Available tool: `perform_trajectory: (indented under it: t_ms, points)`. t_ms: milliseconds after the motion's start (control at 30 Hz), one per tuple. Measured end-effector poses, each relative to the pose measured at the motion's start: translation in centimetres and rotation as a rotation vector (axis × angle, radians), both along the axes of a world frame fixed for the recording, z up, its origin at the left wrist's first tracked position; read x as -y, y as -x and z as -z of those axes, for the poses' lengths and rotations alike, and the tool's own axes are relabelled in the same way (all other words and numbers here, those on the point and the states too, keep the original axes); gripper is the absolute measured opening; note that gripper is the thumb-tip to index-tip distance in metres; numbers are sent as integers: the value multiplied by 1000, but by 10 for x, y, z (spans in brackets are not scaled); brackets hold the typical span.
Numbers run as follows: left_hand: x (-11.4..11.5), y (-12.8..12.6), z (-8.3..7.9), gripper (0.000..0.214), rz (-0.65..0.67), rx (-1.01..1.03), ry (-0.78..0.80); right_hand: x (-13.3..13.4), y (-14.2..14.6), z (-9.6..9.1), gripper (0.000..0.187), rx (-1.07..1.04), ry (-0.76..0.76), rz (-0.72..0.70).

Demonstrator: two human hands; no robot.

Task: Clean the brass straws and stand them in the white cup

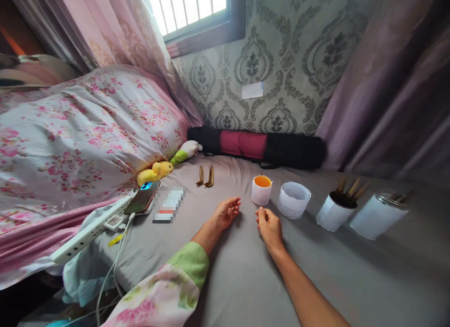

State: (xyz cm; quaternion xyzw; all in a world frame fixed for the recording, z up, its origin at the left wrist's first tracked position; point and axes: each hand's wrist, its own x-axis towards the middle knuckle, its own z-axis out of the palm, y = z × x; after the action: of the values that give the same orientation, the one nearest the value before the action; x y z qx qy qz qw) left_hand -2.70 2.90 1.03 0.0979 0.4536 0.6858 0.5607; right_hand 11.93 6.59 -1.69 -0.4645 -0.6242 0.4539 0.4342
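Observation:
My left hand (227, 212) lies on the grey sheet (235, 280), palm turned inward, fingers loosely bent and apart, with nothing in it. To its right, my right hand (270, 229) rests with fingers curled in toward the thumb; no object shows in it. Just beyond the right hand stands a small white-wrapped cup (261, 195) with an orange inside. A wider whitish cup (294, 206) is beside it. Farther right are a white-wrapped can (332, 216) and a white-wrapped jar (378, 219), both with thin sticks poking out. Bent gold-coloured rods (210, 177) lie in two small groups beyond my left hand.
At the left lie a phone (140, 200), a blurred-out flat item (170, 202), and a white power strip (91, 231) with cables. Plush toys (154, 172) sit against the floral bedding (87, 125). Along the wall stretches a long black and red bag (295, 149).

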Motion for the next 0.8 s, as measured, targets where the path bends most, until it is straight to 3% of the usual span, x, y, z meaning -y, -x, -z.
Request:
perform_trajectory:
  t_ms: [500, 800]
  points:
    - [-24, 53, -12, 5, -145, -527, 183, 1, -2, -3, 43, 52, -25, -46]
    - [-34, 97, -20, 11, -212, -957, 426, 1, -2, -3, 42, 20, -20, -48]
